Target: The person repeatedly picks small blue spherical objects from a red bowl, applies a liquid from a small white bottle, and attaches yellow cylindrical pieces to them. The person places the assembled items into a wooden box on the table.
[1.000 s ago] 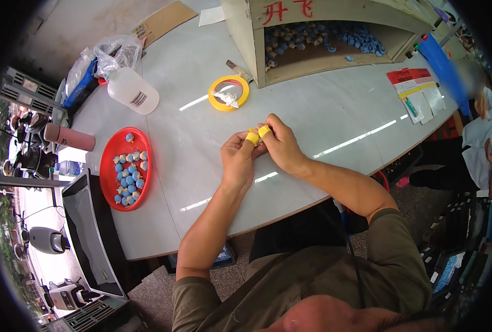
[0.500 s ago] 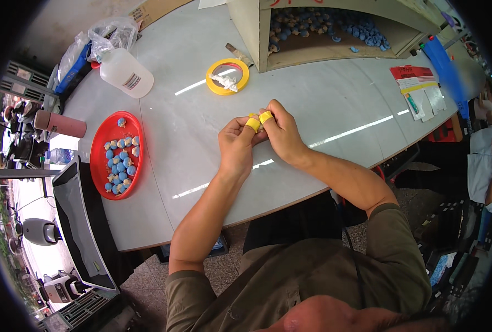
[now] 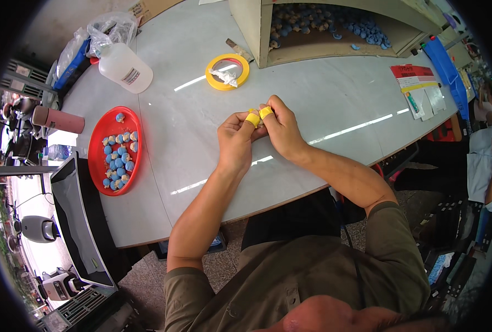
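Note:
Above the middle of the table, my left hand and my right hand meet, fingers closed and thumbs pressed close together. Each thumb has yellow tape wrapped round it. A small pale piece seems pinched between the fingertips, but the fingers hide most of it and I cannot make out its kind. Beyond the hands lies a yellow ring-shaped roll with a crumpled white scrap in it. To the left, a red oval tray holds several small blue-and-beige rounded pieces.
At the far side stands an open beige box with many blue and beige pieces inside. A flat worn tool lies beside it. A whitish plastic bottle and a pink flask are at left; a red-and-white card lies at right.
Both hands stay together at nearly the same spot, with only a slight shift of the fingers. The whole view has moved a little; nothing is let go.

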Demonstrator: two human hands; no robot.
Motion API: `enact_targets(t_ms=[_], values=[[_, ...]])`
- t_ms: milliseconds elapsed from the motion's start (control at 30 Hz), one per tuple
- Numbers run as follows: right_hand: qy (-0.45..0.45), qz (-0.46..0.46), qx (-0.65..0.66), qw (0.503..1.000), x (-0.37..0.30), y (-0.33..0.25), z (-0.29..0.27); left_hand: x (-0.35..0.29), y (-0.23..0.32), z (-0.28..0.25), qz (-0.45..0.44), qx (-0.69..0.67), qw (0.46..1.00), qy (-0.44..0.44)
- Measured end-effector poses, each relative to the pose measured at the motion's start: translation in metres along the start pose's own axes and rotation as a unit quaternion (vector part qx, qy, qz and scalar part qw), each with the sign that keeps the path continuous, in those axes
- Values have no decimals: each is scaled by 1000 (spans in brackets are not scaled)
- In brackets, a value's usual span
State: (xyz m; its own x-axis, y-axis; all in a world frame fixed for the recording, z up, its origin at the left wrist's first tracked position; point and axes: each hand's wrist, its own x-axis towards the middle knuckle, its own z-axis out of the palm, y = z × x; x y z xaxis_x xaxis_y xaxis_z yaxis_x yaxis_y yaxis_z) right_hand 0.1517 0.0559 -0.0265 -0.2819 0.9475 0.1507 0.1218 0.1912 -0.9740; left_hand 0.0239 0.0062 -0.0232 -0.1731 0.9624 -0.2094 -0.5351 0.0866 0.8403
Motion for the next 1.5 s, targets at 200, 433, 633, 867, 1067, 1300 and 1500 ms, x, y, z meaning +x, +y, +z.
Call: enact_targets(t_ms=[200,433,633,867,1067,1300,1500], values=[[3,-5,64,998,3,0,1,2,6,-1,18,13,1000,-7],[-79,67,192,976,3,-21,-8,2,13,12,216,91,972,30],[-139,64,214,965,13,-31,-27,6,20,-2,153,103,983,-11],[-191,20,83,978,23,-32,-43,1,46,-8,10,166,984,-66],[-256,81,69,961,30,-31,-51,8,34,-19,16,153,984,-85],[-266,85,51,959,28,-31,-47,6,38,-18,1,189,980,-67],[-266,74,28,961,27,-26,-45,7,33,-19,13,221,974,-55]])
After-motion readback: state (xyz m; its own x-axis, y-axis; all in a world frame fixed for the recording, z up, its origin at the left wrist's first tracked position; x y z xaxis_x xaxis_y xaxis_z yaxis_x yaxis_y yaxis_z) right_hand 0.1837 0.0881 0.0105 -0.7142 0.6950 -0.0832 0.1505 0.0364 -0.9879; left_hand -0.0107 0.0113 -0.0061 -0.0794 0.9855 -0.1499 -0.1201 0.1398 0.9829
